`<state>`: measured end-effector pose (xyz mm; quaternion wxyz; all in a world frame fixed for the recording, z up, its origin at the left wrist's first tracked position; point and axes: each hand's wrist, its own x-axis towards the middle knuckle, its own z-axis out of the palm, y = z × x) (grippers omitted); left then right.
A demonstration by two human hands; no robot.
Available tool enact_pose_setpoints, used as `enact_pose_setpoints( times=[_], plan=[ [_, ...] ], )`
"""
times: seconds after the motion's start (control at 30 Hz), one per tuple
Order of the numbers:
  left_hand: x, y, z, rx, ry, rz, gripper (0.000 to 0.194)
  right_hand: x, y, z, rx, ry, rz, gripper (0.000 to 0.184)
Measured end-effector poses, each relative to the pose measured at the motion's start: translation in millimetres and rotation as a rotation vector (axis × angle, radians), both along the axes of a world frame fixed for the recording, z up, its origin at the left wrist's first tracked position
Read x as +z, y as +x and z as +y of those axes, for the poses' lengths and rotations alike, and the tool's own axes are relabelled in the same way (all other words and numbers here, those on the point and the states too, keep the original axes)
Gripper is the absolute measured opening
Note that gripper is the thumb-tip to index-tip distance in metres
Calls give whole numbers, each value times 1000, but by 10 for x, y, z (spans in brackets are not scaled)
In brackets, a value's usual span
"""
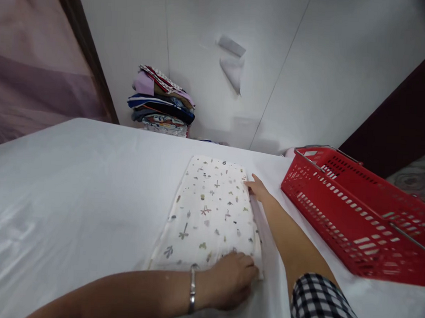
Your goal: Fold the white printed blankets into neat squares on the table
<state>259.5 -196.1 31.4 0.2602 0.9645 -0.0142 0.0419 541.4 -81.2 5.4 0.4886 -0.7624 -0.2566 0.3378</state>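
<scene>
A folded white cloth [209, 207] with small printed plants and shapes lies flat on the white-covered table, its long sides running away from me. My left hand [230, 280], with a silver bracelet at the wrist, is closed at the cloth's near right corner; its curled fingers grip the edge there. Farther up, my right hand [257, 188] touches the right edge of the cloth. One finger lies against the print and another points away from it, spread apart. The undersides of both hands are hidden.
A red plastic basket [338, 219] with metal handles stands on the right of the white table covering [88, 194]. Beyond the far edge rises a stack of folded clothes [161, 103] against a pale panel wall [214, 15]. A pinkish curtain [41, 62] hangs at left.
</scene>
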Motion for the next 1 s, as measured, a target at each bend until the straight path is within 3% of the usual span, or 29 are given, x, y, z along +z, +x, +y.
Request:
enact_pose_setpoints(
  times=[0.2, 0.33, 0.47, 0.6, 0.83, 1.0],
  plan=[
    [15, -680, 240, 78, 119, -112, 23, 103, -305, -735, 172, -52, 146, 91],
    [-93, -1066, 415, 164, 221, -178, 32, 132, -549, -1206, 191, -39, 204, 94],
    [-159, -1311, 530, 291, 292, -173, 28, 172, -768, -1602, 169, -38, 214, 95],
    [-136, -1449, 586, 396, 311, -117, 30, 229, -928, -1895, 155, -69, 195, 98],
    [-99, -1563, 620, 451, 291, -72, 34, 257, -1056, -2167, 152, -147, 159, 95],
    [-63, -1400, 477, 445, 339, -75, 40, 428, -1152, -2153, 118, -9, 201, 91]
  ],
)
